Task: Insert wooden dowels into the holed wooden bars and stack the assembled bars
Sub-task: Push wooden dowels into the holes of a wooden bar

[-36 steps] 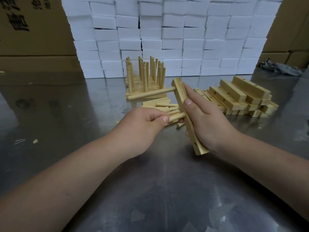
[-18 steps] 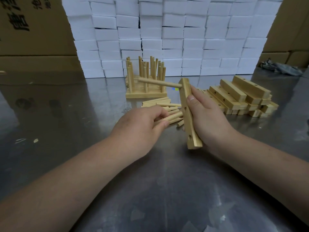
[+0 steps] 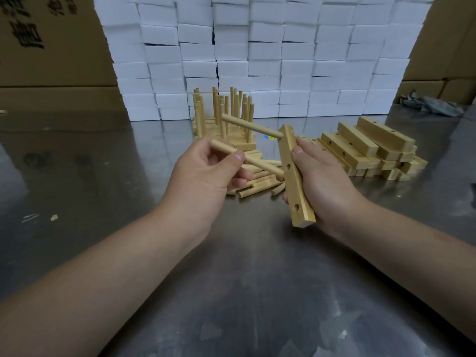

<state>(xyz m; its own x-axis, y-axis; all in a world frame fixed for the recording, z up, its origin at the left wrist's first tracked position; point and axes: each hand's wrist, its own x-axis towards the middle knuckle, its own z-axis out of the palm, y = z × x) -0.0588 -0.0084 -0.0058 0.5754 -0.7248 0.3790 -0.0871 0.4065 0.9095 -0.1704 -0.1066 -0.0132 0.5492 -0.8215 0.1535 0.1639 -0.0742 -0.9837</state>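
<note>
The person's right hand (image 3: 325, 182) grips a pale rectangular wooden bar with drilled holes (image 3: 296, 181), fingers curled behind it and the thumb pressed on its near edge, so that the bar stands nearly upright above the grey steel table (image 3: 231, 292), its lower end tilted toward the camera. One round light-wood dowel (image 3: 252, 127) is seated in the bar's top hole and juts out to the left and away from the person. Two more holes show open on the same face, one near the middle and one near the bottom end. The left hand (image 3: 203, 182) pinches a second round wooden dowel (image 3: 253, 163) between thumb and curled fingers, holding it near its left end. The free right tip lies against or just beside the bar's face, slightly below the middle hole, and whether it touches the wood cannot be told. Beneath both hands a loose heap of plain wooden dowels (image 3: 260, 185) lies on the table. Behind it stands the stack of finished bars with upright dowels (image 3: 224, 124), and to the right a pile of bare holed wooden bars (image 3: 365, 148). A wall of white foam blocks (image 3: 283, 60) closes the back, flanked by brown cardboard boxes (image 3: 51, 47).
</note>
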